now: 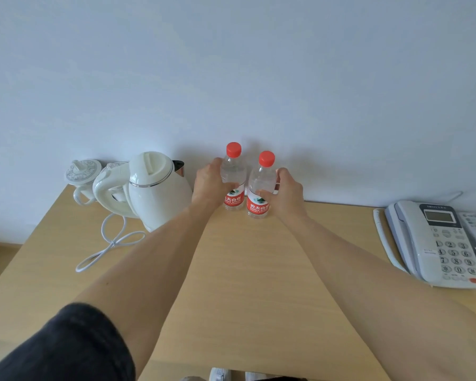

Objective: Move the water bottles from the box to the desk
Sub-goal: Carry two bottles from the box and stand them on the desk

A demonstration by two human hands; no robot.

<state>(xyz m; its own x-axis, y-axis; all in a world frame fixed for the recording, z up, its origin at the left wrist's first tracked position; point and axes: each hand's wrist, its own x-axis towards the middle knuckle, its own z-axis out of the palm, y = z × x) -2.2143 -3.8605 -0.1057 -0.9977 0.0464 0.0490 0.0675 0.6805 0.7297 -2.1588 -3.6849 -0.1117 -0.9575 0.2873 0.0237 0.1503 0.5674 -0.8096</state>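
Both bottles are upright at the back of the desk [259,270] near the wall, side by side. Your left hand [208,185] is wrapped round the left bottle [233,182], your right hand [286,191] round the right bottle [261,188], thumbs across the labels. Looks like the placing step. Next: uncurl your fingers, pull straight back, don't clip the kettle [154,188] just left. Box not in view.

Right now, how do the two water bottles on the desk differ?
The left bottle stands nearer the wall and the kettle, gripped by the left hand; the right bottle stands slightly nearer the camera, gripped by the right hand. Both stand upright on the desk, with red caps, red labels and clear bodies.
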